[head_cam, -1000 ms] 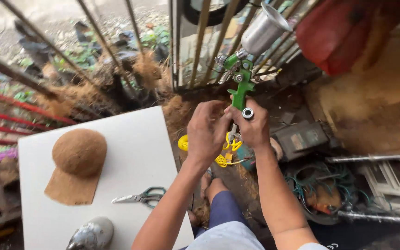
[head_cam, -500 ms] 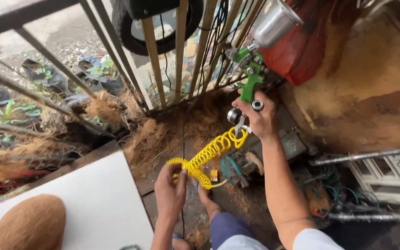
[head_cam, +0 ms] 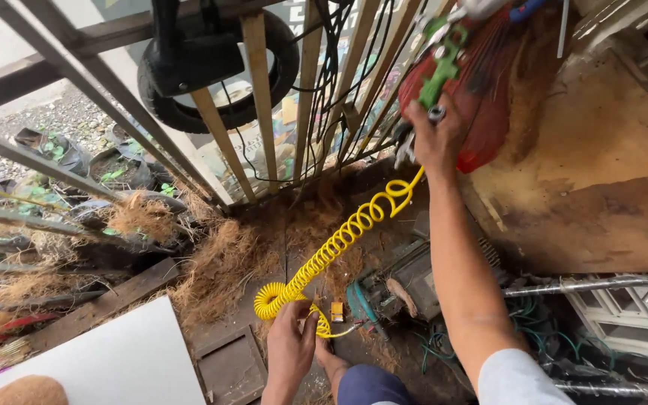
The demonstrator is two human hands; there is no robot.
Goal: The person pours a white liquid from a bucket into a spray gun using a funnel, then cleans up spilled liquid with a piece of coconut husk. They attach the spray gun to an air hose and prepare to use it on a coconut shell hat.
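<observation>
Your right hand (head_cam: 435,139) reaches up, fingers clamped around the grip of a green spray gun (head_cam: 441,64), lifting it toward the wooden railing (head_cam: 258,82). A yellow coiled hose (head_cam: 339,240) stretches down from it because your left hand (head_cam: 291,346), fingers closed on the bunched lower coils, holds that end low beside your knee (head_cam: 365,384). Brown fibre (head_cam: 223,266) litters the floor, and a white bench (head_cam: 125,360) edges in at lower left.

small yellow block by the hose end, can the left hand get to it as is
Probably yes: the left hand rests on the yellow coiled hose right beside the small yellow block, with nothing visible between them.
</observation>
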